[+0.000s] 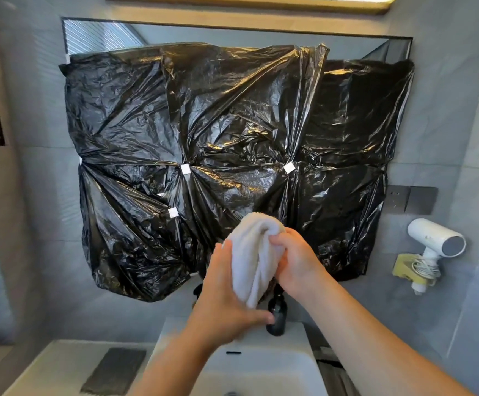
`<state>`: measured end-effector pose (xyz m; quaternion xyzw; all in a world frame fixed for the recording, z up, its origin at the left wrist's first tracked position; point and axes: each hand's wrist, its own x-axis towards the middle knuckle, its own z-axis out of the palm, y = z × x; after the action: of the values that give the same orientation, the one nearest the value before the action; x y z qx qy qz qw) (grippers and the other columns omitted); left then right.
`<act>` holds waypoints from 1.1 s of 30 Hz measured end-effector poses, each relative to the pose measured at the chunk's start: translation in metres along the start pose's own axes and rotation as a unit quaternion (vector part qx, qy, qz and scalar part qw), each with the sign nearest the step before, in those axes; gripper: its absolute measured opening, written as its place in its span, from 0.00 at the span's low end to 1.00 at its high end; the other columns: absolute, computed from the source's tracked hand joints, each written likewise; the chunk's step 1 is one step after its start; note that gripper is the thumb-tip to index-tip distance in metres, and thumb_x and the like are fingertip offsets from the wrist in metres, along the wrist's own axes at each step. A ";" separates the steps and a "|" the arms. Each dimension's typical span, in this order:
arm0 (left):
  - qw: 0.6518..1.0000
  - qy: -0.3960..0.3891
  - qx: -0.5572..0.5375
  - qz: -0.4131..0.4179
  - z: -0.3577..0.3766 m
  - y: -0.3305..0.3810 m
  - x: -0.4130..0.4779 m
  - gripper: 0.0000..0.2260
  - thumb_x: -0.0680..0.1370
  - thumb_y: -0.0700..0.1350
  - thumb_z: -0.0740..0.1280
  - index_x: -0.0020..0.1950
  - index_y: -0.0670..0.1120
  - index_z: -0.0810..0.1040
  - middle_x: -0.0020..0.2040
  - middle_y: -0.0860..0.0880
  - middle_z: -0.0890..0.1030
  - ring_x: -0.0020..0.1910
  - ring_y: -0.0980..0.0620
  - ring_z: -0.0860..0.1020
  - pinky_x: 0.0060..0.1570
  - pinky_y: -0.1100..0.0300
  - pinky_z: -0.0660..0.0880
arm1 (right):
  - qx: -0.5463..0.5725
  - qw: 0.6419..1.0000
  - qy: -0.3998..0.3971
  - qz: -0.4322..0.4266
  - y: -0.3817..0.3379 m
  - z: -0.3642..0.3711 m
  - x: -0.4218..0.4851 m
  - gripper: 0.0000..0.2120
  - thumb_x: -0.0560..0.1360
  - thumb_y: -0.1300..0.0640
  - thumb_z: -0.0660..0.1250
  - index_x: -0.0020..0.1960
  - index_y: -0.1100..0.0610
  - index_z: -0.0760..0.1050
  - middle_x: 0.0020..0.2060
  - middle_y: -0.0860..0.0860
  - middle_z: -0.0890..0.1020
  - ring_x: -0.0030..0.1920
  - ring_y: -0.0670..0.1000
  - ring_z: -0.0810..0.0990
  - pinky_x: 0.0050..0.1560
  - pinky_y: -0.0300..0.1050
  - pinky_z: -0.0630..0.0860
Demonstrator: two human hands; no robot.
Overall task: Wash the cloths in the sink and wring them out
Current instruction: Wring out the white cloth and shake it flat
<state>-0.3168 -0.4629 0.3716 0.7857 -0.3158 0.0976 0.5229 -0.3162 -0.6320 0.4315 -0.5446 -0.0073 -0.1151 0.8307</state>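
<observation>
A white terry cloth (pixel 254 252) is bunched into a thick roll and held up above the white sink (pixel 264 372), in front of the covered mirror. My left hand (pixel 227 292) wraps around its lower part from the left, the thumb reaching across near the bottom end. My right hand (pixel 295 262) grips the upper part from the right, fingers curled into the fabric. The cloth's lower tip pokes out between the two hands.
Black plastic bags (pixel 204 132) taped over the mirror fill the wall ahead. A dark pump bottle (pixel 277 315) stands behind the basin beside the black tap. A grey mat (pixel 114 370) lies on the counter at left. A white hair dryer (pixel 435 244) hangs at right.
</observation>
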 end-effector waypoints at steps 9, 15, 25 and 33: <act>0.963 0.156 0.135 0.174 -0.033 -0.005 0.025 0.26 0.74 0.44 0.74 0.70 0.56 0.72 0.55 0.57 0.81 0.52 0.53 0.79 0.45 0.48 0.79 | 0.084 0.983 -0.087 0.135 -0.013 0.012 -0.012 0.31 0.79 0.39 0.55 0.67 0.62 0.78 0.64 0.64 0.80 0.65 0.66 0.77 0.68 0.68 0.69; 0.963 0.036 0.213 0.161 -0.051 0.005 0.042 0.43 0.71 0.47 0.79 0.80 0.46 0.60 0.69 0.45 0.74 0.67 0.45 0.72 0.65 0.46 0.73 | -0.050 0.992 -0.004 0.115 -0.019 0.010 0.004 0.20 0.78 0.41 0.64 0.47 0.57 0.85 0.49 0.56 0.85 0.52 0.58 0.82 0.57 0.55 0.76; 0.952 -0.268 0.120 -0.084 -0.082 0.053 0.094 0.27 0.58 0.42 0.73 0.56 0.37 0.77 0.54 0.34 0.81 0.44 0.46 0.77 0.46 0.49 0.74 | -0.091 0.993 -0.064 -0.029 -0.014 0.004 0.005 0.22 0.79 0.54 0.54 0.41 0.60 0.85 0.40 0.59 0.83 0.44 0.55 0.83 0.49 0.49 0.76; 0.917 -0.371 0.043 -0.141 -0.094 0.039 0.112 0.24 0.62 0.35 0.68 0.57 0.45 0.80 0.50 0.44 0.85 0.49 0.44 0.83 0.51 0.50 0.80 | -0.085 0.991 -0.102 -0.036 0.001 0.010 0.011 0.19 0.70 0.49 0.58 0.42 0.60 0.82 0.38 0.58 0.81 0.43 0.55 0.81 0.47 0.48 0.76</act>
<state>-0.2355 -0.4340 0.4963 0.8238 -0.3683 -0.2617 0.3423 -0.3043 -0.6246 0.4365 -0.6212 -0.1016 -0.0894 0.7718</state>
